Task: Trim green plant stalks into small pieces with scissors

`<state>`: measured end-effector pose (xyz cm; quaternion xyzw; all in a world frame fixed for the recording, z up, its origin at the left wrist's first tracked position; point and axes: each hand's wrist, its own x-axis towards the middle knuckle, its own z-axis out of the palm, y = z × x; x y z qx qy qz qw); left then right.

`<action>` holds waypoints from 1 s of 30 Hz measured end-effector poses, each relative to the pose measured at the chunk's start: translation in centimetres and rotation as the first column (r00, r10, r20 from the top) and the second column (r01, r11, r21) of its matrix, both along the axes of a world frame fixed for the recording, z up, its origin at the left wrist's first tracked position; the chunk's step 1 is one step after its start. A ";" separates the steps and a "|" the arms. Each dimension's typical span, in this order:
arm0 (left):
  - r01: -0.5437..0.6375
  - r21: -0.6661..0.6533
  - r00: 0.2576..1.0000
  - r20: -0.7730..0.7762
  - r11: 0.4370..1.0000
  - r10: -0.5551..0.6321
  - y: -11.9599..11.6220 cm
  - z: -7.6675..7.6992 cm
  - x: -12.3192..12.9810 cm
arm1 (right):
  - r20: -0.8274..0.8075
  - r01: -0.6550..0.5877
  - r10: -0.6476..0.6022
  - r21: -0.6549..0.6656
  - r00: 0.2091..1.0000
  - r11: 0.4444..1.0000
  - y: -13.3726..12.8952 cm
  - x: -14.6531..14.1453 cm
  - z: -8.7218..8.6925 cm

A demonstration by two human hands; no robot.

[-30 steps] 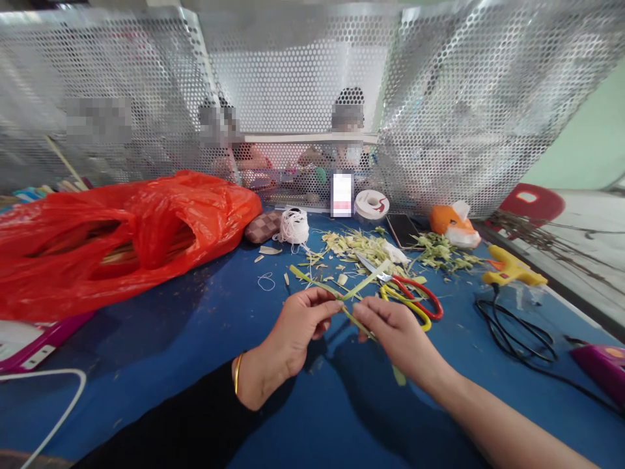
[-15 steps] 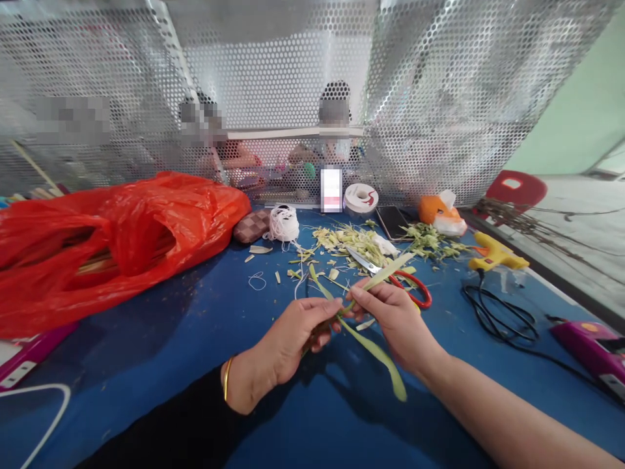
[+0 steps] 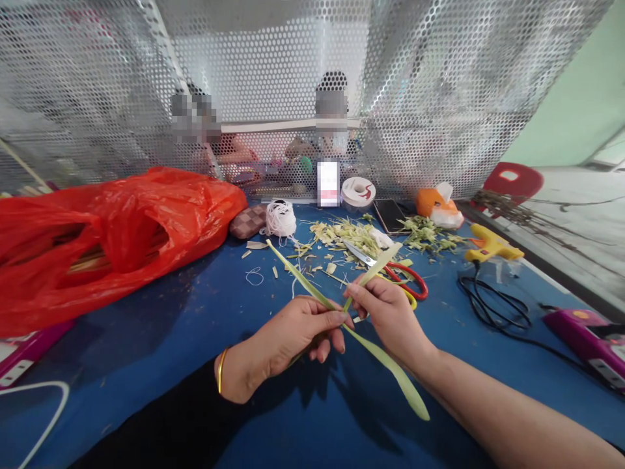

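On my feed, the left hand (image 3: 300, 332) pinches crossed leaf strips (image 3: 390, 371); the right hand (image 3: 393, 316) grips the far-right strip (image 3: 379, 266).

No readable text; white spool (image 3: 351, 193) top shows a red curved mark (any lettering too small), lit screen (image 3: 327, 177) washed out, pixelated.

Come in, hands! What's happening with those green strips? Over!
Left hand pinching green strips where they meet. Right hand pinching one. Scissors partly hidden behind right hand.
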<state>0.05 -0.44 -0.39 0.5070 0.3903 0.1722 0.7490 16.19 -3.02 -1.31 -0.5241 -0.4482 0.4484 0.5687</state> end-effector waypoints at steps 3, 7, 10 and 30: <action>0.032 -0.019 0.999 0.009 0.999 -0.032 0.0 0.1 0.0 | 0.013 0.039 -0.039 0.024 0.999 0.999 -0.1 -0.1 0.0; 0.048 -0.016 0.999 0.021 0.999 -0.047 -0.1 0.2 0.0 | 0.017 0.062 -0.063 0.047 0.998 0.997 -0.1 -0.2 0.0; 0.032 -0.028 0.999 0.038 0.999 -0.031 -0.3 0.2 0.1 | -0.009 0.062 -0.062 0.043 0.998 0.997 -0.1 -0.1 0.0; -0.091 -0.117 0.990 0.097 0.989 0.103 -0.2 -0.1 0.2 | -0.003 0.001 -0.001 -0.030 1.000 1.000 0.1 0.0 0.0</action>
